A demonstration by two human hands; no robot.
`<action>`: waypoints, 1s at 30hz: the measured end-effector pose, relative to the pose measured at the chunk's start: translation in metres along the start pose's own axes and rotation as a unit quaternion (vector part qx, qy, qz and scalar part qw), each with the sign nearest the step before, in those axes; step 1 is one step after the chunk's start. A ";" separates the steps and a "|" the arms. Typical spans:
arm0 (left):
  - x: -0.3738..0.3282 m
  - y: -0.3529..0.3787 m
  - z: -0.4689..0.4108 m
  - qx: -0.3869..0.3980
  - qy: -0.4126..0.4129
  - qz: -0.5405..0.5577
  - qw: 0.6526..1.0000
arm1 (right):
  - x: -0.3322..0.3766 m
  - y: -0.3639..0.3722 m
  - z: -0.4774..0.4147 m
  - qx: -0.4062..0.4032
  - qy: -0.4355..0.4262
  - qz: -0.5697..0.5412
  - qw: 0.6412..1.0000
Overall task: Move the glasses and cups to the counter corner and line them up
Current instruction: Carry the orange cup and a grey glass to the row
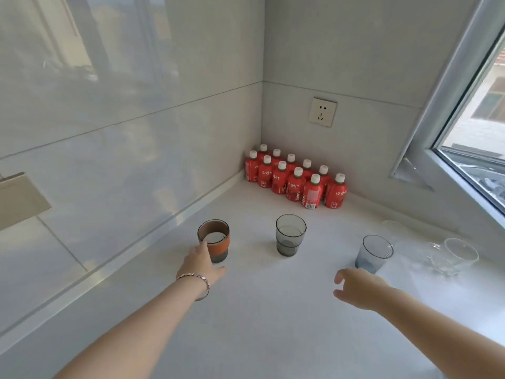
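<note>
A: Starting at the left, what is the left hand (202, 262) doing?

B: It is reaching to the banded cup (214, 240), fingers loosely spread and touching its near side at the orange sleeve. It is not clasping it; the thumb is lying on the counter (259, 310) side, not wrapped round.

A: Good place to take it?

B: I am thinking so. The sleeve looks grippy, while the bare glass below is looking slick. It seems empty, so probably light.

A: And moving right?

B: The grey glass (290, 234) is standing alone mid-counter, well apart from both hands. It has a stepped base, so I would be holding it round the wider upper wall. Behind it, red bottles (296, 179) are filling the very corner, so the row is likely having to sit in front of them.

A: Next?

B: The blue glass (374, 253) is standing just beyond the right hand (358, 289), which is hovering open, fingers curled, holding nothing.

A: Far right?

B: Clear glasses (453, 255) are clustering near the window (475, 149), hard to count against the pale surface. They look thin, fragile and smooth, so I am guessing each wants a full wrap round the middle, set down gently, not pinched at the rim.
</note>
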State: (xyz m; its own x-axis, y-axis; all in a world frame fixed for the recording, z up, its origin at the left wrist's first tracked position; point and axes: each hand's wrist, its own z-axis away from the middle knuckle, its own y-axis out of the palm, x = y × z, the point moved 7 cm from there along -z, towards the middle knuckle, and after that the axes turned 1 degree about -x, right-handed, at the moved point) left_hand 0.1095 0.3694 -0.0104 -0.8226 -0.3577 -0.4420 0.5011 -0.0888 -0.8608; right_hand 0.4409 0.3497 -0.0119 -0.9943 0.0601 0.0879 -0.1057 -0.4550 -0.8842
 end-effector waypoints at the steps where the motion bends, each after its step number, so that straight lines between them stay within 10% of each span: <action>1: -0.005 -0.001 -0.016 -0.016 -0.005 0.015 1.000 | 0.001 -0.003 -0.014 0.002 0.000 -0.006 1.000; 14: -0.009 0.028 -0.113 -0.084 -0.099 0.048 0.990 | 0.018 -0.026 -0.147 0.005 -0.081 -0.020 0.997; 19: -0.010 0.027 -0.078 -0.082 -0.104 0.007 0.991 | 0.055 -0.055 -0.167 -0.098 -0.203 -0.059 0.972; 30: 0.040 0.017 0.053 -0.094 -0.138 0.024 0.986 | 0.086 -0.031 -0.186 -0.074 -0.164 -0.057 0.982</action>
State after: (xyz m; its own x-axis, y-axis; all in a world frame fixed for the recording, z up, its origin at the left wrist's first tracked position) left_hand 0.0998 0.3040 -0.0296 -0.6821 -0.5982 -0.4206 0.4581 0.0988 -0.8834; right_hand 0.3612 0.5342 -0.0625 -0.9290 -0.1977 0.3128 -0.2385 -0.3265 -0.9146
